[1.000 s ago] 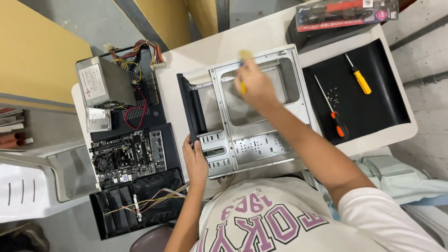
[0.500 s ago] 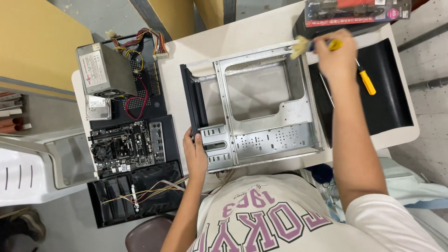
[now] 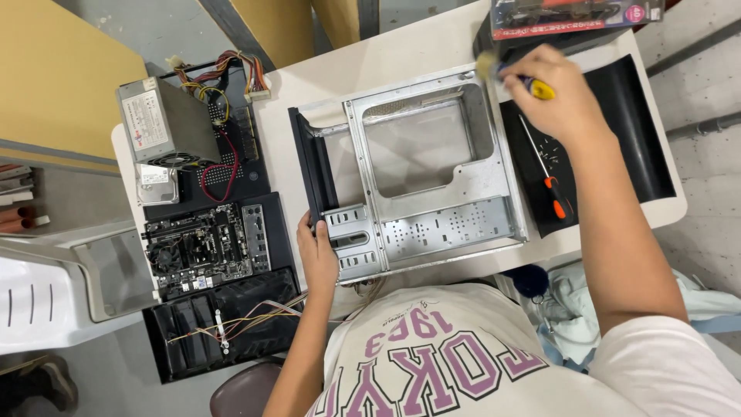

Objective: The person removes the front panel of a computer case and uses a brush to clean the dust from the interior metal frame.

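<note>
Grey power supply (image 3: 166, 122) with coloured cables, motherboard (image 3: 202, 245) on a black mat (beside it), red-handled screwdriver (image 3: 546, 176), white table (image 3: 386, 58), boxed tool set (image 3: 575, 14)

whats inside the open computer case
The computer case is an empty metal shell: a bare perforated tray with a large cutout and drive-bay slots near the left hand. The right hand holds a brush at its corner, hiding that spot.

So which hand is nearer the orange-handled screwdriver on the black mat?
Right. The right hand holds a brush just above the orange-handled screwdriver; the left hand grips the case's far side.
</note>
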